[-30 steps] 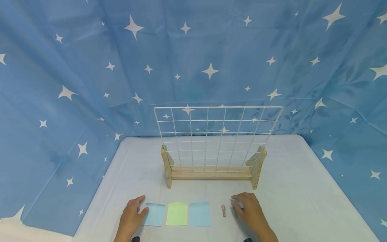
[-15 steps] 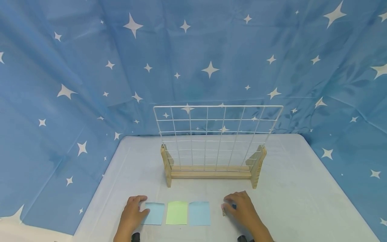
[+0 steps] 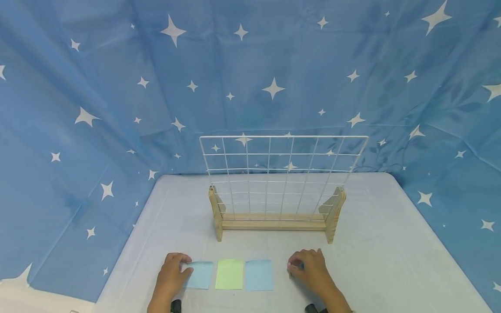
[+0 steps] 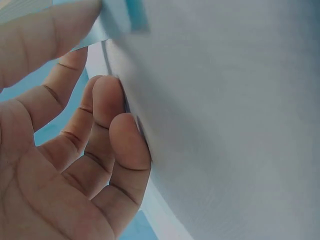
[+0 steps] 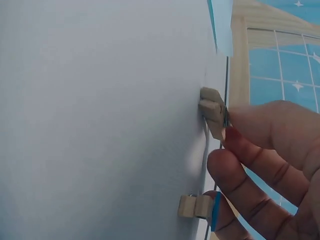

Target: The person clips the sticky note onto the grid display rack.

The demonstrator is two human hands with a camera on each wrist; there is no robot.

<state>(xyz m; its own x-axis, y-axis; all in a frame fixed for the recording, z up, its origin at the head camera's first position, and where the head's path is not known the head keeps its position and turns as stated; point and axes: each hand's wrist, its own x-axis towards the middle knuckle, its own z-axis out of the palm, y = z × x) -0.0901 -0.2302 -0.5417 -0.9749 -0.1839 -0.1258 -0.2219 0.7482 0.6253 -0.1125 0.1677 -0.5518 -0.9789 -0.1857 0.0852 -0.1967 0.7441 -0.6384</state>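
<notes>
Three sticky notes lie in a row at the table's near edge: a blue note (image 3: 199, 274), a green note (image 3: 229, 274) and another blue note (image 3: 258, 274). My left hand (image 3: 184, 263) rests on the table with its thumb against the left blue note's edge (image 4: 120, 15). My right hand (image 3: 295, 264) lies to the right of the notes. Its fingertips (image 5: 235, 142) pinch the end of a small pale clothespin (image 5: 212, 110) that lies on the table. In the head view the hand hides most of this clothespin.
A white wire grid (image 3: 282, 174) stands upright in a wooden base (image 3: 274, 224) mid-table, behind the notes. A second small clip (image 5: 192, 206) with a blue part lies under my right fingers. The white table (image 3: 391, 243) is walled by blue star-patterned cloth (image 3: 78, 130).
My right hand slid left onto the clothespin and closed its fingertips on it. My left hand stayed by the left blue note.
</notes>
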